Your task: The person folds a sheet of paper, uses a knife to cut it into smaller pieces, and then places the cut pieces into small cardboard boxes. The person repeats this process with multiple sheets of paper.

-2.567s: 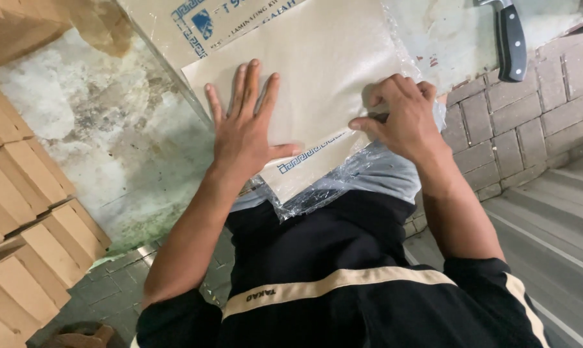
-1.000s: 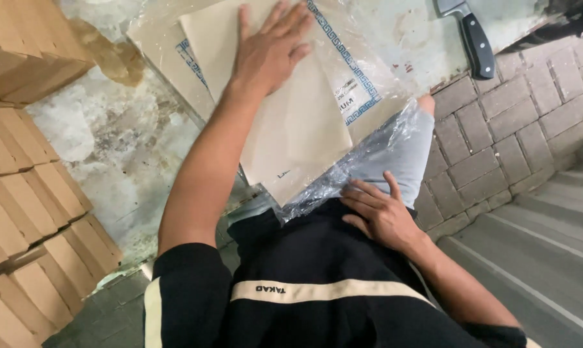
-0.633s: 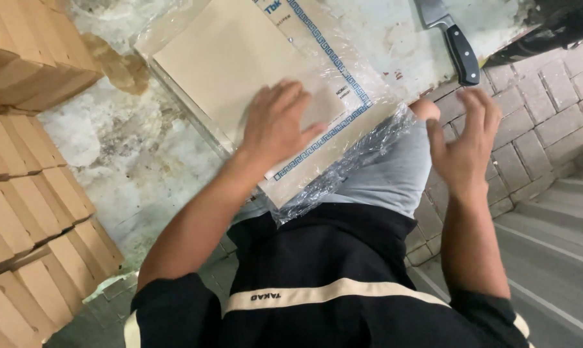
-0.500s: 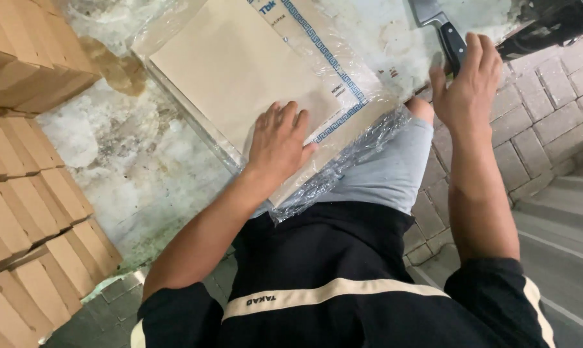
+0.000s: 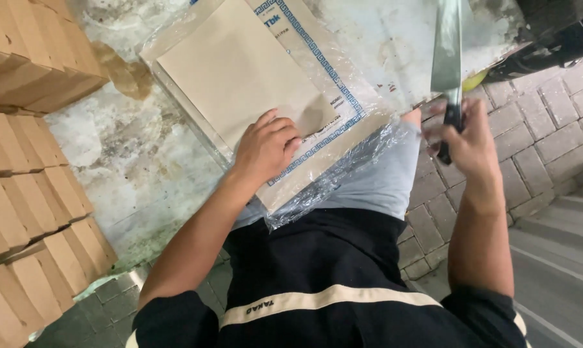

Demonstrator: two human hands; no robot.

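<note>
My left hand (image 5: 267, 146) presses flat on a stack of tan paper sheets (image 5: 240, 71) that lies in torn clear plastic wrap (image 5: 362, 148) with a white, blue-bordered label sheet (image 5: 330, 77) beneath. The stack rests on a stained concrete surface (image 5: 117, 167) and overhangs onto my lap. My right hand (image 5: 468, 138) grips the black handle of a knife (image 5: 447, 51), whose wide blade points up and away, lifted clear of the surface at the right of the stack.
Stacks of tan cardboard boxes (image 5: 27, 129) line the left side. A grey brick wall (image 5: 536, 135) drops off at the right, with grey steps (image 5: 555, 270) below it. A dark object (image 5: 562, 32) lies at the top right corner.
My right hand rose from my lap, reached to the knife lying at the top right, and has picked it up. My left hand slid back down the stack toward me.
</note>
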